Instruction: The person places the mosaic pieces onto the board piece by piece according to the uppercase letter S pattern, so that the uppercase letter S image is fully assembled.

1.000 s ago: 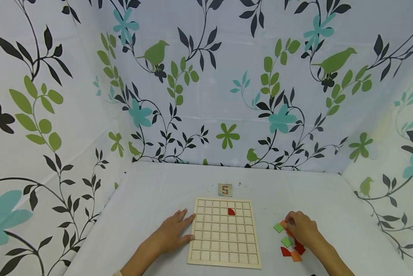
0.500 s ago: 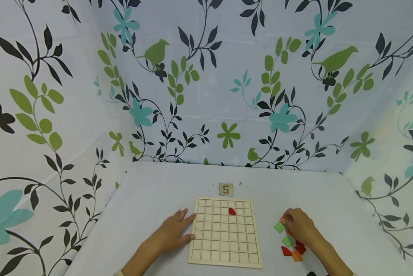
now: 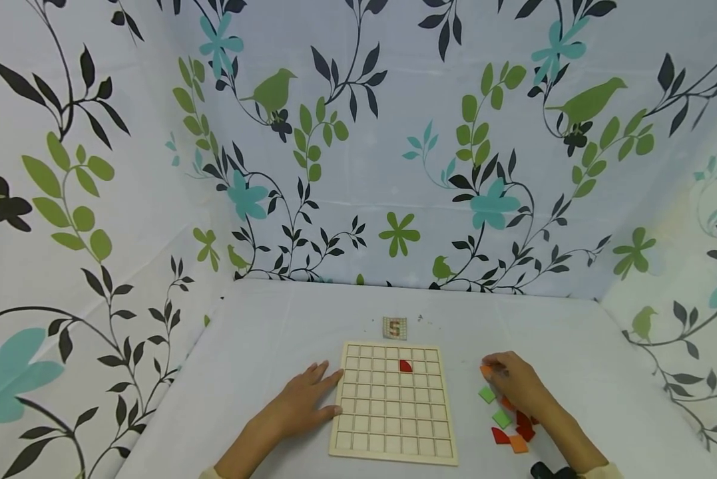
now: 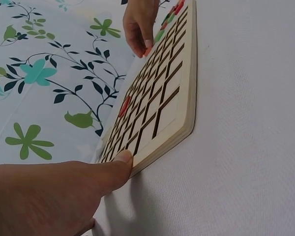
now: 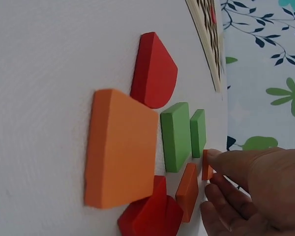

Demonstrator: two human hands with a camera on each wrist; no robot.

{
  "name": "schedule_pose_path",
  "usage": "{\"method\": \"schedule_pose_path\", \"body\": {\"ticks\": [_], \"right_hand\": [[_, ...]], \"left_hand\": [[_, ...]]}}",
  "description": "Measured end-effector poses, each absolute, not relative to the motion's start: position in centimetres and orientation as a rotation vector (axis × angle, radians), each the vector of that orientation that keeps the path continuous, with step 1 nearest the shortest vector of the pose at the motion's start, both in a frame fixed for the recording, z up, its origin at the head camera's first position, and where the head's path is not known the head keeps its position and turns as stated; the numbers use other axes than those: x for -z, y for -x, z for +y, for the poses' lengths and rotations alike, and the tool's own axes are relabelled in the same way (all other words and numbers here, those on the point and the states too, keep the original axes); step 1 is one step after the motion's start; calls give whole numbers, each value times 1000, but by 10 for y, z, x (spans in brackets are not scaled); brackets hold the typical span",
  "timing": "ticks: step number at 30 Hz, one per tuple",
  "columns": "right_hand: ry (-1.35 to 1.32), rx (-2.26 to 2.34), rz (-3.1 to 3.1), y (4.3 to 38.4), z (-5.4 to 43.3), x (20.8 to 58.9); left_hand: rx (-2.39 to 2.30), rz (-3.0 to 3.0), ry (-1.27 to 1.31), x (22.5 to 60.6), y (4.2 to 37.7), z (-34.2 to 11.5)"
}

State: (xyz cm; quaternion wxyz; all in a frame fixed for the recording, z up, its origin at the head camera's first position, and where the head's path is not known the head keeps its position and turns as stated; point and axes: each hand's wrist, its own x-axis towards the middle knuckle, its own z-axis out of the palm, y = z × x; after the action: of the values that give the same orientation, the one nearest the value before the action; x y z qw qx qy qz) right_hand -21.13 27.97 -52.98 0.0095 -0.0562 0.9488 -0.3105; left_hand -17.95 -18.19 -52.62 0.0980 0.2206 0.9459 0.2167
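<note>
A wooden grid board (image 3: 393, 407) lies on the white table with one red quarter-round tile (image 3: 405, 366) in an upper cell. Along the board's left edge my left hand (image 3: 303, 402) is spread. Its thumb (image 4: 119, 164) rests on the rim in the left wrist view. Right of the board my right hand (image 3: 516, 382) pinches a small orange tile (image 3: 486, 371) between thumb and fingers, beyond the loose pieces. In the right wrist view this orange tile (image 5: 206, 165) shows mostly edge-on at the thumb tip, partly hidden by the hand.
Near the right hand lie green tiles (image 3: 502, 418), a larger-looking orange tile (image 5: 123, 150), a red quarter-round tile (image 5: 155, 71) and overlapping red tiles (image 3: 524, 426). A small pattern card (image 3: 395, 328) lies behind the board. Patterned cloth (image 3: 346, 166) surrounds the table.
My right hand has shifted away from the pile, up and slightly left, with the orange tile in its fingers. The left hand keeps its place on the board's edge.
</note>
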Motion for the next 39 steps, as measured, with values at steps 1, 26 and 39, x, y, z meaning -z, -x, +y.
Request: {"method": "schedule_pose_path", "body": {"ticks": [1,26,39], "right_hand": [[189,976,2962,212,280,530],[375,993,2994,226,274,540],[295,992,3006,232,255,537]], "left_hand": [[-641,2799,-651,526,180,-182],[-592,2810,-643,531,184,-182],[-582,2824,-659,534,185,-183]]}}
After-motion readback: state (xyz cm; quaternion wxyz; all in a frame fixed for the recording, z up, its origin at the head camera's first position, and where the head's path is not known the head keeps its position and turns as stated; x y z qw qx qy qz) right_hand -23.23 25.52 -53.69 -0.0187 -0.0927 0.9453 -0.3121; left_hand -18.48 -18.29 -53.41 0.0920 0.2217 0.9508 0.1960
